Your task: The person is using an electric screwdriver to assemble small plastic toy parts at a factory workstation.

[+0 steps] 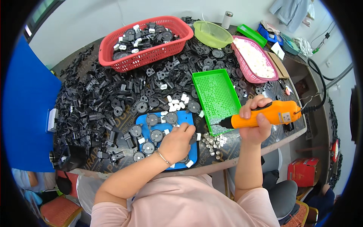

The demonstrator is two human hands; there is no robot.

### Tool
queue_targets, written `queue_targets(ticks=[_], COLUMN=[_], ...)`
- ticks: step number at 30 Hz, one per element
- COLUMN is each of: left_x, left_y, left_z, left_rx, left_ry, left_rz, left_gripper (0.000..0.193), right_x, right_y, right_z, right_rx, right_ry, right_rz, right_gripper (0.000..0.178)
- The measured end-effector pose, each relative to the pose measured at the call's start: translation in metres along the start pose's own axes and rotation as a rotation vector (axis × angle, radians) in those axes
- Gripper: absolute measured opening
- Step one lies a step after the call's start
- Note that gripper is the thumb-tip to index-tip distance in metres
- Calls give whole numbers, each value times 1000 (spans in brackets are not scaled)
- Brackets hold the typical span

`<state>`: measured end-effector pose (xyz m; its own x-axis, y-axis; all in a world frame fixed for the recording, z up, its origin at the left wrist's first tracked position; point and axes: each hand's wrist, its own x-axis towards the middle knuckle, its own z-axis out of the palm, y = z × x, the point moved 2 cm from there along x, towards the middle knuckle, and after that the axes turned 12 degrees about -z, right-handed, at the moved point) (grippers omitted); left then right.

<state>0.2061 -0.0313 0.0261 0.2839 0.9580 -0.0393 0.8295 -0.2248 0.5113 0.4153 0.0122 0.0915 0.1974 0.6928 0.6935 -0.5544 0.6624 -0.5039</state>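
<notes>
Watching remotely through the head view, the only one I get, I'm using the blue mat (185, 116) as my landmark. Right hand (256, 130), off to the right of the mat, is wrapped around an orange power screwdriver (279, 110) — fingers over the top, thumb on the near side — with the bit pointing left, back toward the mat. My guess is it's held sideways so it's handy without covering the work. A black cable (324, 87) sits well to the right of the mat, probably to stay out of the way.

Left hand (177, 142), well apart from the right, is over the mat's right half, fingers bunched downward among the round black assemblies (157, 135). I can't tell whether the fingertips are pinching one; the hand hides that. The assemblies are spread over the mat, metal centres up on those I can make out, I'd say for easy access. Small metal pieces (214, 143) are piled just right of the mat, seemingly for quick grabbing, and white blocks (175, 102) cluster by its far edge. Beyond the mat's far right corner there's a green tray (211, 85), and loose black parts (90, 102) are heaped to the mat's left.
</notes>
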Motion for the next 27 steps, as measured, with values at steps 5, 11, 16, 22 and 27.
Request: queue_targets(ticks=[5,11,16,22,27], left_x=[16,93,91,100,101], left_y=[-1,-4,-5,-22,-23], left_z=[-47,-174,-76,13,7], left_rx=[87,335,353,297,241], left_ry=[55,664,64,118,177], left_rz=[47,19,101,128,158], left_gripper=[36,75,49,48,38], right_x=[3,3,2,6,4], right_y=[-8,-10,6,41,48], right_z=[-8,-13,-18,-33,-36], right_rx=[-33,-54,-357,-494,-496], right_ry=[53,143,112,84,102], right_rz=[-15,-25,-153,-166,-93], right_gripper=[27,26,25,26,23])
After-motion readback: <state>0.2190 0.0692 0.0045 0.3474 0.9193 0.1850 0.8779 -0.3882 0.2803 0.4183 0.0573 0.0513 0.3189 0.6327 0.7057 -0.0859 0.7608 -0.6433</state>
